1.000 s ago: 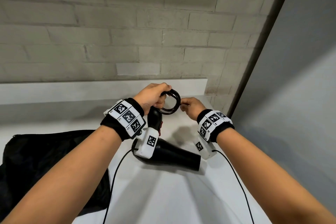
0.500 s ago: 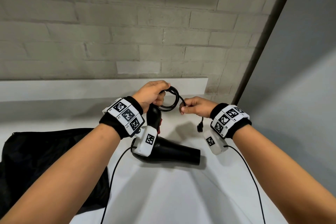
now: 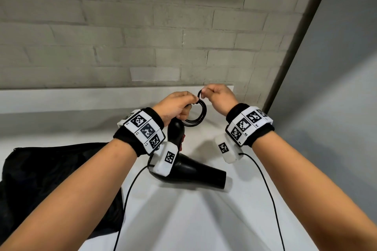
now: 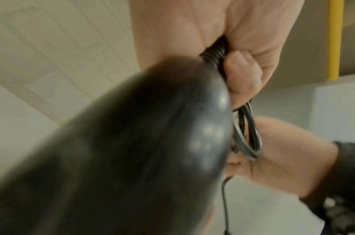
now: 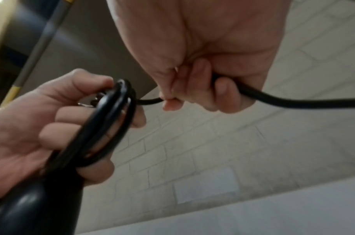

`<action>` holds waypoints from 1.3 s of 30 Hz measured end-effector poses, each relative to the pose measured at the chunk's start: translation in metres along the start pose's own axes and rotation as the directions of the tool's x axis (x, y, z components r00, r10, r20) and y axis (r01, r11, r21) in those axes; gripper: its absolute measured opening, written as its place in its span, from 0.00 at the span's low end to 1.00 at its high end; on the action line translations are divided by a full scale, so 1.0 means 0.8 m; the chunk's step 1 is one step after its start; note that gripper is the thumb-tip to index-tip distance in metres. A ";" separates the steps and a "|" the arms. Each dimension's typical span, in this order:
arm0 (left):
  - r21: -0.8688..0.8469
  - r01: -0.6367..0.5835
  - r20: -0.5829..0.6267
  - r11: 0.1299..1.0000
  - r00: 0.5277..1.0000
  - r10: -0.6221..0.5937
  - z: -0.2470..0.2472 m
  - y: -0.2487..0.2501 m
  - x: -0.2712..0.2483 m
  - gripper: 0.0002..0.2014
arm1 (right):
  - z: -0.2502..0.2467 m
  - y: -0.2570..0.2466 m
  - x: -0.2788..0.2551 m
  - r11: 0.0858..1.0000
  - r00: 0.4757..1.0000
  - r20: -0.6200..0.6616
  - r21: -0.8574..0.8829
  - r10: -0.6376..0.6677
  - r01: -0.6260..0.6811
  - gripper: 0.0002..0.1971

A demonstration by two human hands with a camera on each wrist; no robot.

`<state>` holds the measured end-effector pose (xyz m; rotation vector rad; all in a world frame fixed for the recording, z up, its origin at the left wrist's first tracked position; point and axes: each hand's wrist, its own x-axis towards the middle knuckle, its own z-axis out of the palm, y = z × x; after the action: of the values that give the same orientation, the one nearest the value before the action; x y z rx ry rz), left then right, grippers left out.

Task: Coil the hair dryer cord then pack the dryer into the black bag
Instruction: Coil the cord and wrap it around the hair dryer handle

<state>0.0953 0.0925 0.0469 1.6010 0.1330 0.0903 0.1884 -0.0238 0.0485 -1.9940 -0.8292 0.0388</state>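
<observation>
Head view: I am partway through coiling; nothing is packed yet.
Left hand [image 3: 177,105]: I keep it curled round the finished loops of the cord [image 3: 199,115] at the handle end, so the coil cannot spring open while I add to it.
Right hand [image 3: 218,96]: it pinches the loose stretch of cord just above the coil, close to my left fist, so each new turn lands on the stack; the right wrist view shows the cord running on through my curled fingers [image 5: 223,93].
Hair dryer [image 3: 193,171]: it lies across the white counter [image 3: 183,220] with the nozzle pointing right and the handle rising toward my left hand; resting the body there spares me its weight.
Black bag [image 3: 51,179]: slumped at the left of the counter, near the dryer, within easy reach for packing.
Remaining cord: I cannot tell how much is left, nor where the plug is.
Risk, as I judge it: loosening my left grip would let the loops unwind.
</observation>
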 end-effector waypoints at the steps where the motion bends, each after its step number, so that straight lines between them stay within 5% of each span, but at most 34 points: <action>1: 0.005 -0.001 -0.015 1.000 1.000 0.001 0.000 0.000 0.002 0.12 | -0.003 -0.007 0.002 0.999 0.999 -0.034 -0.019 -0.034 0.033 0.19; 8: -0.036 -0.052 -0.072 0.998 0.996 0.050 0.000 -0.001 0.009 0.16 | -0.002 -0.027 -0.016 0.981 0.978 -0.087 -0.057 -0.187 0.183 0.12; 17: -0.136 -0.139 -0.258 0.981 0.961 0.101 -0.008 -0.012 0.019 0.19 | 0.025 -0.005 -0.051 0.918 0.962 0.081 -0.288 -0.262 0.274 0.11; 22: 0.063 -0.141 -0.287 0.988 0.946 0.153 -0.013 -0.020 0.021 0.19 | 0.030 -0.010 -0.056 0.828 0.927 0.143 -0.418 -0.346 0.373 0.12; 26: 0.060 -0.144 -0.301 0.988 0.941 0.155 -0.015 -0.023 0.023 0.20 | 0.030 -0.009 -0.055 0.783 0.912 0.169 -0.470 -0.374 0.408 0.12; 34: -0.075 -0.143 -0.319 0.987 0.941 0.112 -0.010 -0.012 0.017 0.14 | 0.018 -0.002 -0.059 0.796 0.941 0.167 -0.502 -0.294 0.338 0.11; 39: -0.165 -0.142 -0.360 0.976 0.930 0.075 -0.023 -0.010 0.015 0.15 | 0.007 0.049 -0.050 0.870 0.998 0.057 -0.490 -0.029 0.053 0.10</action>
<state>0.1044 0.1123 0.0392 1.3891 0.3044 0.4658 0.1769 -0.0549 0.0030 -2.4597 -0.9839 -0.1676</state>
